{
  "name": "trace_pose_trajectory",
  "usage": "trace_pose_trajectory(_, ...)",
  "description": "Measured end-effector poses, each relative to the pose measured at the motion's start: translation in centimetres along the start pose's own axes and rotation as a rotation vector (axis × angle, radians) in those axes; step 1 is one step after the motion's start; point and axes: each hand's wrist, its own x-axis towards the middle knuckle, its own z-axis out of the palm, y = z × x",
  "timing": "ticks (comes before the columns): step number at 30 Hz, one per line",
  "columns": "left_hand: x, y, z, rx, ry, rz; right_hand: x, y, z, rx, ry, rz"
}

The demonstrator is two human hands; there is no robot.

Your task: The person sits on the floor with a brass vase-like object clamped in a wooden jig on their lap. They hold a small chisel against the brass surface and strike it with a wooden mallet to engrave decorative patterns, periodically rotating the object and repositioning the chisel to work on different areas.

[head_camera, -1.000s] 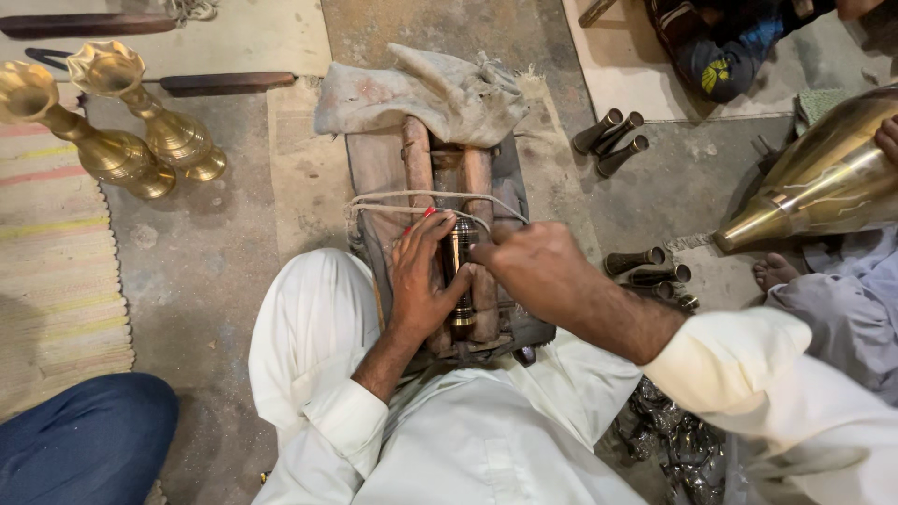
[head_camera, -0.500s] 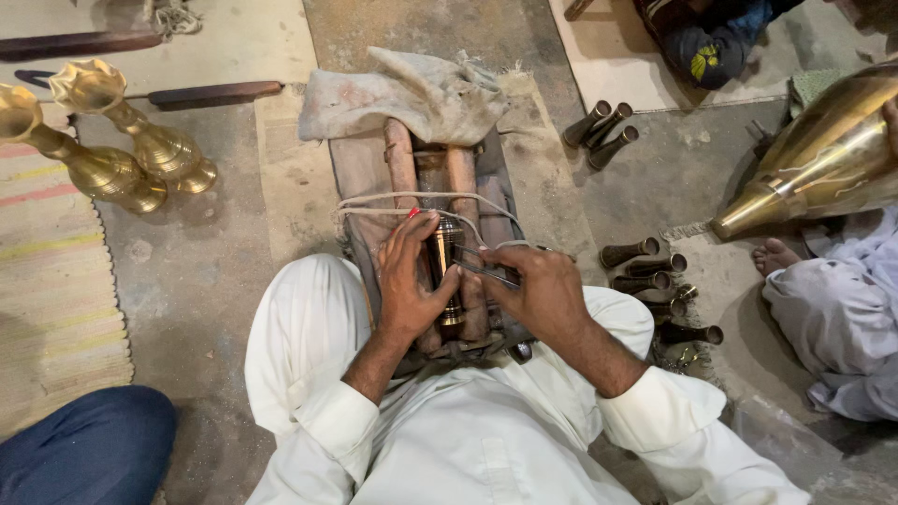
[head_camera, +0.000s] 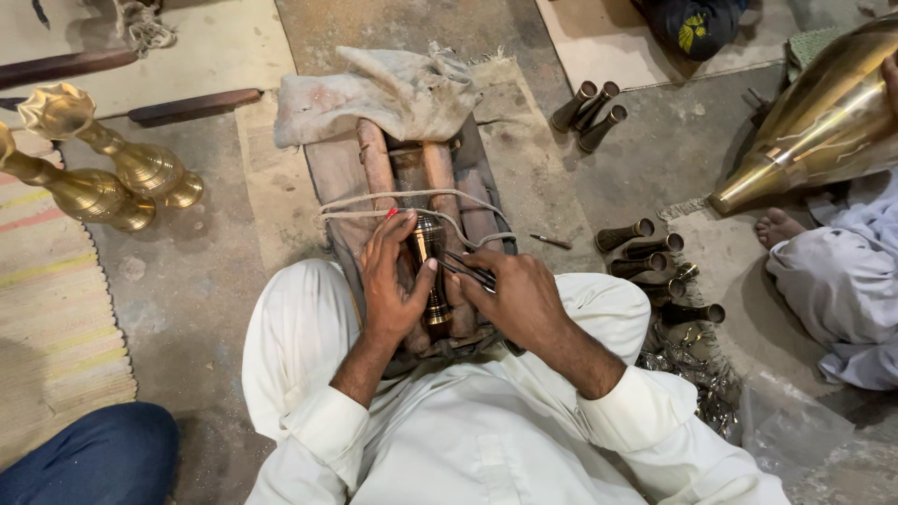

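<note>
I sit cross-legged in white clothes on the floor. A small dark brass piece lies in front of me on a padded wooden cradle, which is tied with cord. My left hand curls around this piece and steadies it. My right hand grips a thin dark metal tool, whose tip rests against the side of the brass piece. A dirty cloth covers the far end of the cradle.
Two tall brass vases lie at the left by a striped mat. Several dark metal tubes and others lie at the right. A person at the right holds a big brass cone. A blue-clad knee sits lower left.
My right hand has drawn back toward me and settled on the tool beside the brass piece. The view has shifted slightly; the left hand keeps its hold.
</note>
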Motion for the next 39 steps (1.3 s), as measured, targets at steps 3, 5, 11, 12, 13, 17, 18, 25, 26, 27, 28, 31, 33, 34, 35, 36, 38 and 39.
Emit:
trace_pose_trajectory(3,-0.1,-0.2,0.0,-0.004,0.001,0.002,0.3,-0.7,-0.5,-0.054,-0.089,0.036)
trace_pose_trajectory(5,-0.3,-0.3,0.0,0.0,-0.01,-0.01,0.7,-1.0,-0.9,-0.109,-0.185,0.117)
trace_pose_trajectory(11,-0.3,-0.3,-0.4,0.024,-0.061,-0.027,2.4,-0.8,-1.8,-0.176,-0.257,-0.009)
trace_pose_trajectory(12,-0.2,-0.2,-0.5,0.028,-0.073,-0.026,2.4,-0.7,-1.9,-0.179,-0.229,-0.024)
trace_pose_trajectory(13,-0.1,-0.1,-0.7,0.037,-0.071,-0.013,2.3,-0.5,-2.0,-0.183,-0.2,-0.04)
trace_pose_trajectory(17,0.6,0.6,-1.0,0.104,-0.087,-0.036,1.4,0.3,-2.4,-0.103,-0.111,0.01)
trace_pose_trajectory(18,0.7,0.8,-1.1,0.134,-0.098,-0.061,1.1,0.5,-2.4,-0.037,-0.068,-0.023)
trace_pose_trajectory(25,1.2,1.8,0.1,0.265,-0.104,-0.018,0.0,2.4,-1.7,0.158,0.087,-0.192)
trace_pose_trajectory(26,1.2,1.7,0.0,0.232,-0.072,-0.017,-0.1,2.6,-1.6,0.141,0.106,-0.241)
trace_pose_trajectory(27,1.1,1.6,0.0,0.198,-0.042,-0.016,-0.2,2.8,-1.5,0.146,0.11,-0.257)
trace_pose_trajectory(28,1.0,1.4,-0.1,0.183,-0.046,-0.024,-0.2,3.0,-1.4,0.152,0.114,-0.269)
trace_pose_trajectory(31,0.6,0.8,-0.4,0.137,-0.057,-0.048,-0.4,3.2,-1.1,0.163,0.106,-0.259)
trace_pose_trajectory(33,0.5,0.6,-0.4,0.097,-0.055,-0.061,-0.5,3.3,-1.0,0.164,0.092,-0.239)
trace_pose_trajectory(34,0.5,0.5,-0.4,0.093,-0.054,-0.052,-0.5,3.3,-0.9,0.164,0.088,-0.23)
trace_pose_trajectory(35,0.4,0.5,-0.4,0.09,-0.054,-0.044,-0.5,3.4,-0.8,0.164,0.083,-0.222)
trace_pose_trajectory(36,0.4,0.5,-0.4,0.089,-0.054,-0.037,-0.5,3.4,-0.8,0.162,0.081,-0.213)
trace_pose_trajectory(38,0.4,0.4,-0.4,0.078,-0.062,-0.052,-0.5,3.6,-0.6,0.158,0.082,-0.193)
trace_pose_trajectory(39,0.4,0.5,-0.5,0.073,-0.067,-0.059,-0.5,3.6,-0.5,0.17,0.1,-0.223)
